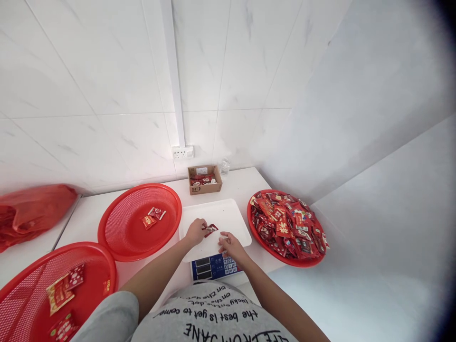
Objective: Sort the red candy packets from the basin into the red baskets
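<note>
Over the white scale tray [233, 223], my left hand [195, 232] pinches a small dark red packet [212, 229] by its left end. My right hand [231, 248] is a short way to the right of the packet, fingers apart and slightly curled, with nothing seen in it. Below the tray, the scale's blue panel [217, 267] shows displays and keys. A red basket [251, 218] on the right is heaped with red packets [285, 223]. In the red sieve basket [117, 228] at the left lie two small packets [152, 218].
Nearer on the left, another red basket [21, 280] holds several packets [60, 294]. A cardboard box [204, 189] with red packets stands behind the scale, beside a clear plastic item [225, 166]. A red bag [35, 209] lies far left. A socket [183, 152] is on the wall.
</note>
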A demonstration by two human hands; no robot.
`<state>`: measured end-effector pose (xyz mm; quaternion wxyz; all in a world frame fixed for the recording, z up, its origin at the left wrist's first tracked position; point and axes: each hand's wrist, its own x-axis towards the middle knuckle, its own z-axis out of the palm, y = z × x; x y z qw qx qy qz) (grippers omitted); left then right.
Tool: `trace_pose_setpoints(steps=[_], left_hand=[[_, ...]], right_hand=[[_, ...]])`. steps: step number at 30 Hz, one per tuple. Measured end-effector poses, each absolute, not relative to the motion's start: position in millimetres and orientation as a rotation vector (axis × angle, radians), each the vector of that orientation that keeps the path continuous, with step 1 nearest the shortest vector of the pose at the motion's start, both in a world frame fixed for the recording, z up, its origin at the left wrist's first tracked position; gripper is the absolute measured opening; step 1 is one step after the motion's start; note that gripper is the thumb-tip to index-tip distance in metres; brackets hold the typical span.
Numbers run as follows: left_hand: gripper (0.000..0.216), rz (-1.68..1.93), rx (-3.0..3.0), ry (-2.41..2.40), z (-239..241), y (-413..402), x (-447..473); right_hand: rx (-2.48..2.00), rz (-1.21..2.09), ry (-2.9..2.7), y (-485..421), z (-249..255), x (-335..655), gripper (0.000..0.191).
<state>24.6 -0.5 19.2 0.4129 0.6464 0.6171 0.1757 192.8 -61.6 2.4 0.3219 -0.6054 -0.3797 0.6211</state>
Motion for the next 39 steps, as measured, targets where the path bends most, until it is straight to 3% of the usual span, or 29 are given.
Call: trace_pose_setpoints(steps=[2,6,10,18,24,30,33,37,39], left_hand=[[0.012,0.436,1.570,1.474,24,-11,25],[0.022,0.436,1.485,1.335,36,-29,24],[0.037,0.424,1.240,1.183,51,-40,20],[0.047,0.554,1.038,1.031,62,-54,14],[0.037,0.786,0.724,1.147,54,-54,-11],[0.005,1.263,0.123,1.315,60,-23,-83],[0.006,1.271,0.255,1.535,58,-24,-104],[0.039,1.136,0.704,1.703,43,-47,-103],[0.040,0.979,0.974,1.720,34,-56,-100]], right_hand=[[-1.576,1.656,-1.050,-60,11,194,0.045],[-1.540,1.558,-1.282,-53,27,195,0.030],[-1.519,1.462,-1.351,-50,40,190,0.032],[-1.307,1.750,-1.030,-64,50,171,0.042],[-1.341,1.851,-0.880,-67,47,176,0.040],[-1.418,1.806,-0.771,-74,37,198,0.026],[-1.457,1.783,-0.751,-83,31,206,0.025],[-1.501,1.770,-0.740,-92,25,213,0.026],[-1.519,1.754,-0.726,-93,24,216,0.026]])
